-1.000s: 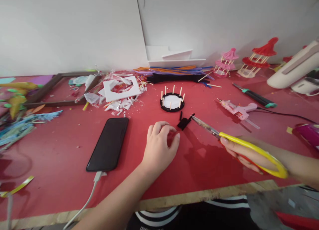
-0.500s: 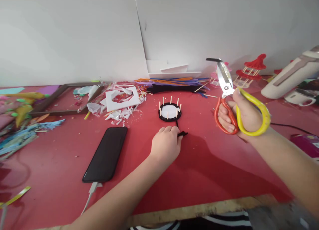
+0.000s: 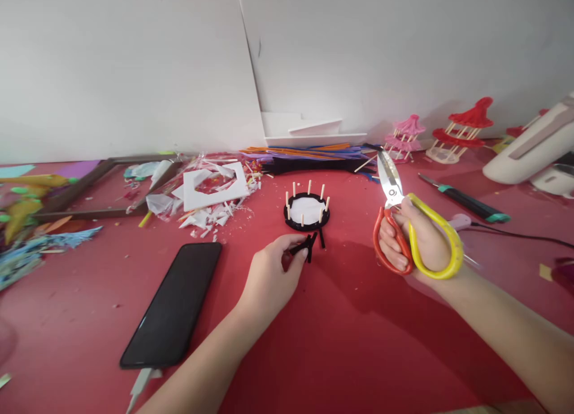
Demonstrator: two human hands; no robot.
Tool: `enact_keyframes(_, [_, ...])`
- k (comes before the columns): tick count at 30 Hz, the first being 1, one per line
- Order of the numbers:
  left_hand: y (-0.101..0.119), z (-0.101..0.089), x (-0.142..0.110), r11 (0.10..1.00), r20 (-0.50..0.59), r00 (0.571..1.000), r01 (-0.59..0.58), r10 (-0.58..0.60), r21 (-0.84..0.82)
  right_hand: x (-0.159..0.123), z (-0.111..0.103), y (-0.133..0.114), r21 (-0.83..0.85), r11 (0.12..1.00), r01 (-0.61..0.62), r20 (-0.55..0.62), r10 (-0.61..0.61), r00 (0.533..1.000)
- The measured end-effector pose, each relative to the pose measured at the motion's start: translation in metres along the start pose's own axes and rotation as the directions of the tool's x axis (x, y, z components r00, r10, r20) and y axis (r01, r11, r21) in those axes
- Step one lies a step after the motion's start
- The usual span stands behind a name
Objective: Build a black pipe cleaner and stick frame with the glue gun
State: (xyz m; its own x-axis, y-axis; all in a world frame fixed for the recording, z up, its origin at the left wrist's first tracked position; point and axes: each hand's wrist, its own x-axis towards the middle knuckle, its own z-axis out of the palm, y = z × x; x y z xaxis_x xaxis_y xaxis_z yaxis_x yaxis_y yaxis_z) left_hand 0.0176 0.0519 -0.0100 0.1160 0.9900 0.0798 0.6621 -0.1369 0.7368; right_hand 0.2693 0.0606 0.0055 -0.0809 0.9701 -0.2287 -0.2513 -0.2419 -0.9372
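My left hand pinches short black fuzzy strips, which look like cut pipe cleaner pieces, between thumb and fingers just above the red table. Another short black piece lies beside them. My right hand is closed round the scissors, one handle loop red and the other yellow. Their blades point up and away, with a black strip at the tip. Beyond my left hand sits a round white disc with a black fuzzy rim and several short wooden sticks standing upright round it.
A black phone with a white cable lies left. White foam scraps and a brown frame are behind it. Coloured pipe cleaners lie along the wall. Pink and red small pavilions and a green-black pen-like tool are right.
My left hand has turned and lifted slightly, and black pieces now show between its fingertips. The scissors have shifted left and lower in view. The view itself has moved, showing the pen-like tool.
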Motion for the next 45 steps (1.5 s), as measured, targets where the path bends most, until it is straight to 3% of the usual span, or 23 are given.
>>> enact_keyframes(14, [0.002, -0.002, -0.002, 1.0, -0.043, 0.999, 0.006, -0.005, 0.023, 0.0, 0.0, 0.002, 0.021, 0.998, 0.057, -0.02, -0.056, 0.998])
enact_keyframes(23, [-0.001, -0.011, 0.0, 0.997, -0.144, 0.989, -0.022, 0.033, 0.077, -0.001, 0.001, 0.002, 0.014, 0.997, 0.081, 0.004, -0.081, 0.997])
enact_keyframes(31, [0.005, -0.005, -0.002, 0.991, -0.025, 0.993, -0.114, 0.116, 0.072, -0.001, 0.0, 0.003, 0.025, 0.999, 0.028, 0.009, -0.028, 1.0])
enact_keyframes(45, [0.008, -0.006, -0.007, 0.959, -0.015, 0.968, -0.246, 0.25, 0.143, -0.001, 0.001, 0.003, 0.006, 0.999, 0.051, 0.017, -0.051, 0.999])
